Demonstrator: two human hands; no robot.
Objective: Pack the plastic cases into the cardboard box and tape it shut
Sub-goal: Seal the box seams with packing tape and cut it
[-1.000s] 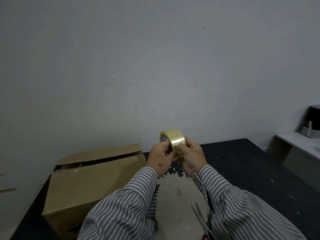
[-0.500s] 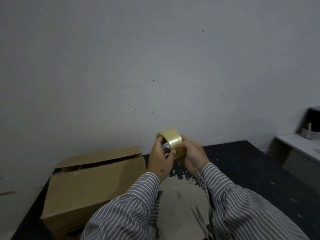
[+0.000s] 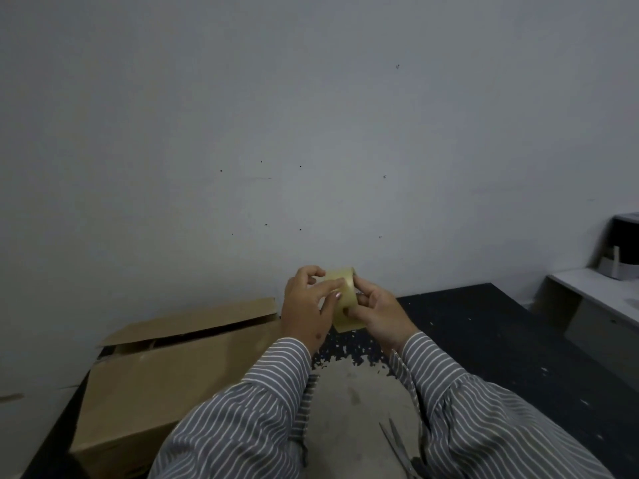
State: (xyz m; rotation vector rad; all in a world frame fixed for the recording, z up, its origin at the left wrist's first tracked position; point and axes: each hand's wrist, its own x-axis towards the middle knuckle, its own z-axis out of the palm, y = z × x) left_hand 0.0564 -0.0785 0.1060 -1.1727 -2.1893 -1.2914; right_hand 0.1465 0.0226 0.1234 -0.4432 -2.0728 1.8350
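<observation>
A roll of clear yellowish tape (image 3: 345,299) is held up in front of the wall between both hands. My right hand (image 3: 378,311) grips the roll from the right and below. My left hand (image 3: 307,307) holds it from the left, its fingers lying across the roll's outer face. The cardboard box (image 3: 166,385) stands on the table at the left, its top flaps folded down with a dark gap along the far flap. No plastic cases are in sight.
The dark table (image 3: 501,344) has a worn pale patch in the middle. Scissors (image 3: 397,447) lie near its front edge between my sleeves. A white shelf (image 3: 601,292) with a dark device (image 3: 624,248) stands at the right. A bare wall is close behind.
The roll has turned in my hands, its open core no longer facing me. My left fingers have slid across its outer face. The camera has shifted slightly.
</observation>
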